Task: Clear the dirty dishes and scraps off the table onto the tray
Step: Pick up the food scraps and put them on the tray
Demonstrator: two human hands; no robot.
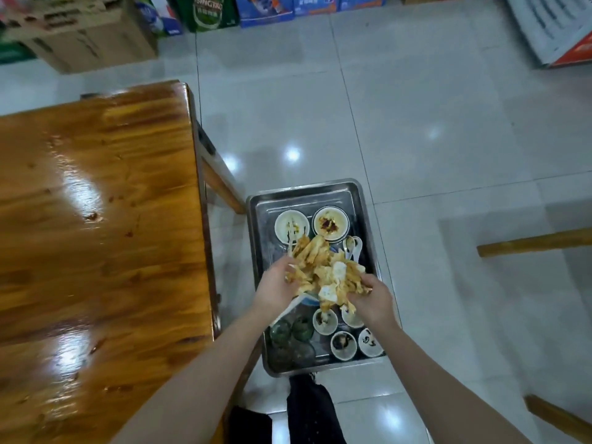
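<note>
Scrap-dumping step. Left hand (pixel 275 288) and right hand (pixel 373 299) both grasp a heap of greasy crumpled tissues and scraps (pixel 323 270) above the rectangular steel tray (pixel 256 238), right of the glossy wooden table (pixel 96 219). Next: release it among the bowls, probably.

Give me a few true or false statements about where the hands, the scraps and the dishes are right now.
1. Both hands hold the pile of scraps over the metal tray. True.
2. The tray sits on the wooden table. False: it sits off the table's right edge, lower down.
3. Two small bowls lie at the tray's far end. True.
4. The left hand is flat on the table. False: it grips the scraps with the right hand.
</note>
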